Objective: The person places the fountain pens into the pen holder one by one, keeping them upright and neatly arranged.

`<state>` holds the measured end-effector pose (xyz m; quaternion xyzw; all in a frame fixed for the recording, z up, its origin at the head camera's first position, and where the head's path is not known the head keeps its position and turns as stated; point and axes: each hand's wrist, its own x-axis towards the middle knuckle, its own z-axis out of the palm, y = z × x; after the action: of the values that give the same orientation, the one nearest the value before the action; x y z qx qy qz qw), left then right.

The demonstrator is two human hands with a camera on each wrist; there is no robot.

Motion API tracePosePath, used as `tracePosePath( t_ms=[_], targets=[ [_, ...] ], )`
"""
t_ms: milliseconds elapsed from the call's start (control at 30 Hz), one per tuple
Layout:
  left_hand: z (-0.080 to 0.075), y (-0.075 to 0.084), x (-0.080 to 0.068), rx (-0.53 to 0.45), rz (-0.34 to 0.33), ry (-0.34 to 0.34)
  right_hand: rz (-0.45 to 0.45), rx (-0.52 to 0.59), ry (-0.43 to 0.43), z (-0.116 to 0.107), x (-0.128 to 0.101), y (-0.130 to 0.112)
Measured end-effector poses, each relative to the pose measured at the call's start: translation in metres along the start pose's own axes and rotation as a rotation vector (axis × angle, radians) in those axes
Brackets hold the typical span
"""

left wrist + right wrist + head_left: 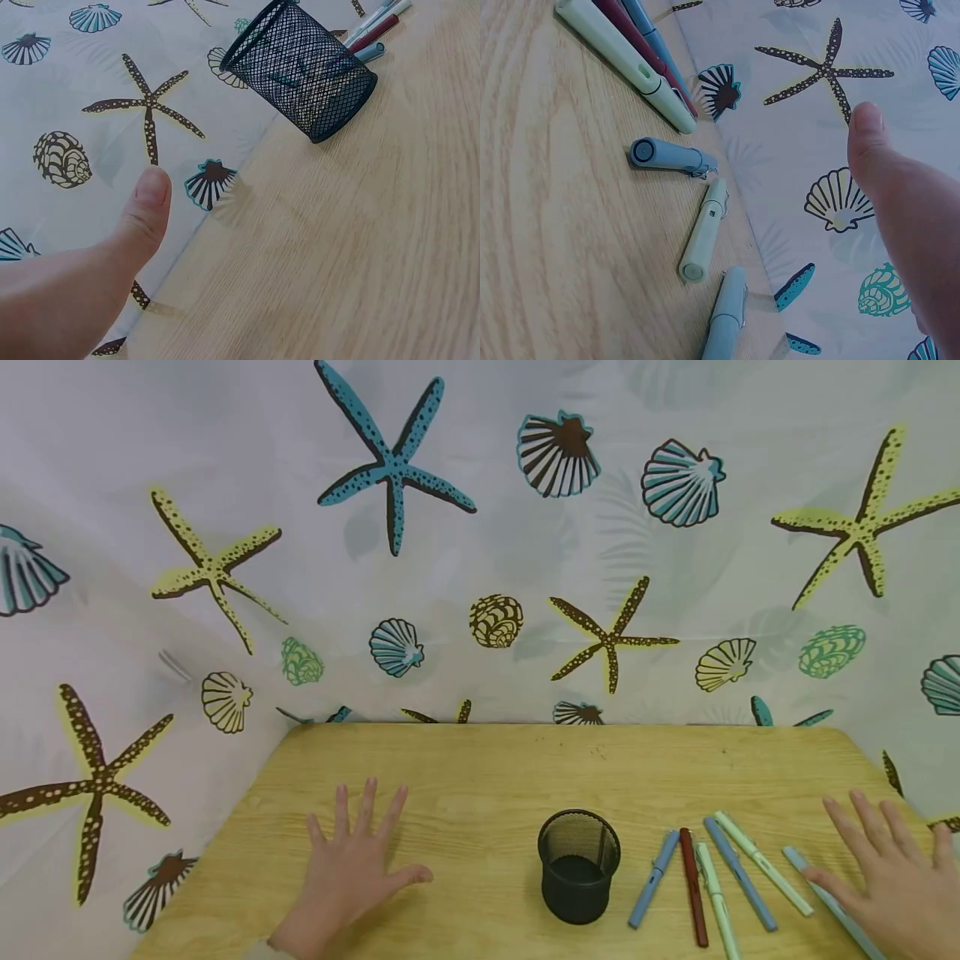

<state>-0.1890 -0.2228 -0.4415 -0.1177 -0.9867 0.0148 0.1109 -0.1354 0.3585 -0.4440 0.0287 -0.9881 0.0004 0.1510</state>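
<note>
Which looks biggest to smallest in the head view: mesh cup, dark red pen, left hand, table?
1. Table, by far the largest.
2. Left hand, fingers spread flat on the table.
3. Mesh cup, smaller in outline than the hand.
4. Dark red pen: as long as the cup is tall, but far thinner.

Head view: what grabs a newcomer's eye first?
Probably the starfish-and-shell curtain filling the backdrop behind the wooden table. Next, the black mesh pen cup standing upright at the table's middle front, with a fan of six pens lying to its right. The left hand lies flat with fingers spread left of the cup; the right hand lies spread over the outermost pen.
</note>
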Motion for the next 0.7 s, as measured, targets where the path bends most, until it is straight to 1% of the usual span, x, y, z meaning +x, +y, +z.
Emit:
tracePosePath(
  t_ms=[200, 367, 500, 700],
  targets=[
    [0.000, 0.005, -0.001, 0.003, 0.008, 0.039, 0.004, 0.008, -0.003, -0.002, 0.000, 0.001],
    [-0.002, 0.008, 0.001, -0.001, 0.003, 0.027, 0.011, 0.008, -0.008, -0.003, 0.001, 0.000],
    [-0.003, 0.011, 0.003, -0.033, 0.004, 0.028, 0.022, 0.031, -0.012, -0.005, 0.002, -0.001],
    [-0.006, 0.020, 0.007, -0.138, -0.003, 0.022, 0.025, 0.082, -0.003, -0.003, 0.002, -0.001]
  ],
)
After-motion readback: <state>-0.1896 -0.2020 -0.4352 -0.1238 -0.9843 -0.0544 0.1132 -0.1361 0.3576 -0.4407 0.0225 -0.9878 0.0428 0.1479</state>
